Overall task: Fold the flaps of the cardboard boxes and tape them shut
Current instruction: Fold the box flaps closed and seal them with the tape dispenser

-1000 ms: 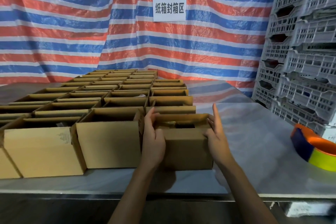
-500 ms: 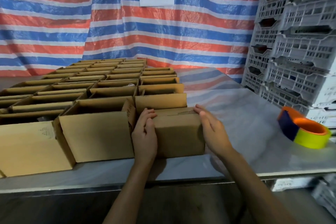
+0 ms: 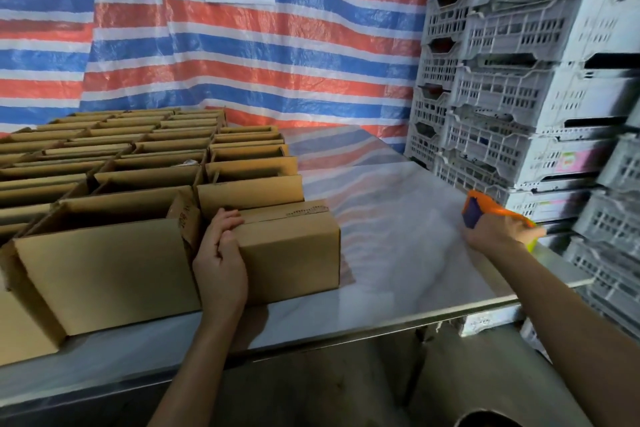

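Head view, OP asking: why is the left hand (image 3: 220, 260) clamping that box (image 3: 291, 253) like that? Its fingers are curling over the top left edge and the thumb is lying against the front face.

Reply: I'm reading it as pinning the folded flaps down so they aren't springing back up before any tape goes on. The box is sitting right under that hand, near the front edge of the worktop (image 3: 398, 270), with its flaps lying flat. I'm not making out tape across the seam.

OP: and the right hand (image 3: 491, 236)?

Reply: it's reaching well out to the side, landing on the orange tape dispenser (image 3: 483, 210), which is sitting far from the left hand and close to the stacked grey crates (image 3: 519, 97). It's too blurry there, so I can't tell whether the fingers are closing round it or only touching it.

OP: so taping is coming next?

Reply: I'm guessing yes, with one hand anchoring and the other fetching. The open boxes (image 3: 104, 270) just outside the left hand are waiting, flaps standing up.
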